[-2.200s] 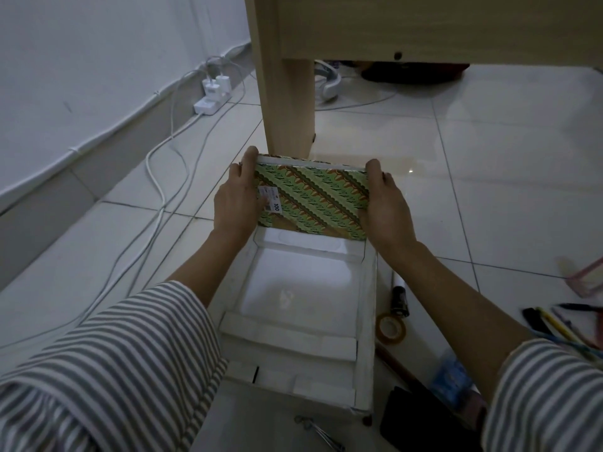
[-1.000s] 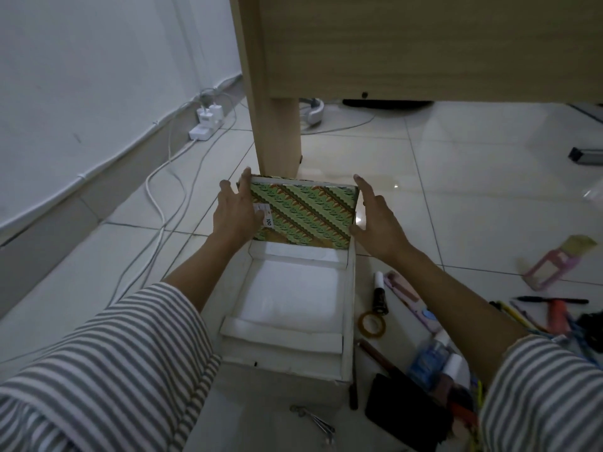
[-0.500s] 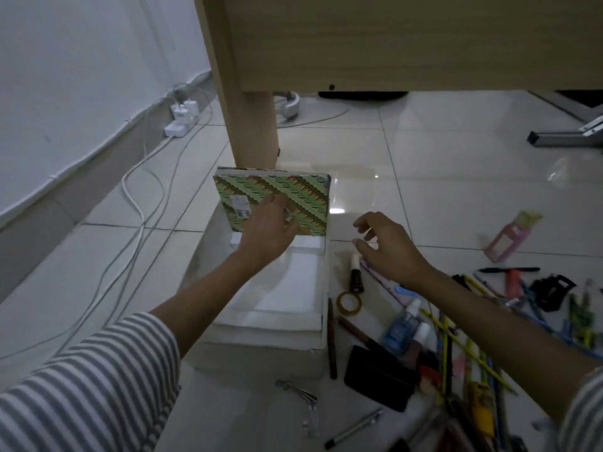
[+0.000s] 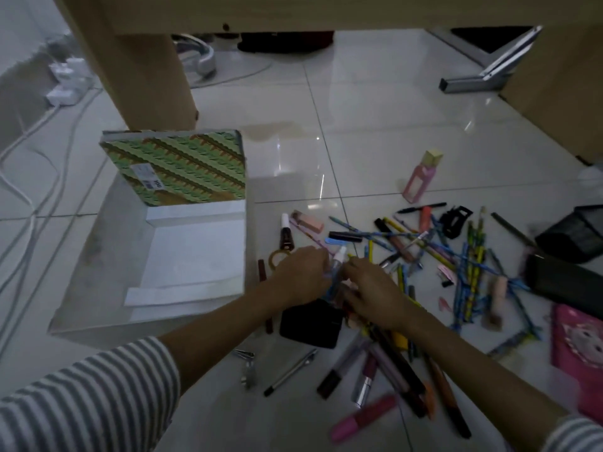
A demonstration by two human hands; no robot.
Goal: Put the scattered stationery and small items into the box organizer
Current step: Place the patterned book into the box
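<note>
Centre of frame: the left hand (image 4: pixel 303 275) curls round a small white-capped bottle (image 4: pixel 338 260); the right hand (image 4: pixel 372 288) touches the same bottle, but blur hides whether it grips. The open box organizer (image 4: pixel 98 256) lies left of centre, with scattered pens (image 4: pixel 470 272) at right on the tiled floor (image 4: pixel 359 125).

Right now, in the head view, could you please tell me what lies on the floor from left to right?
White cables → box organizer → white-capped dark tube → pink bottle → black mesh holder.
</note>
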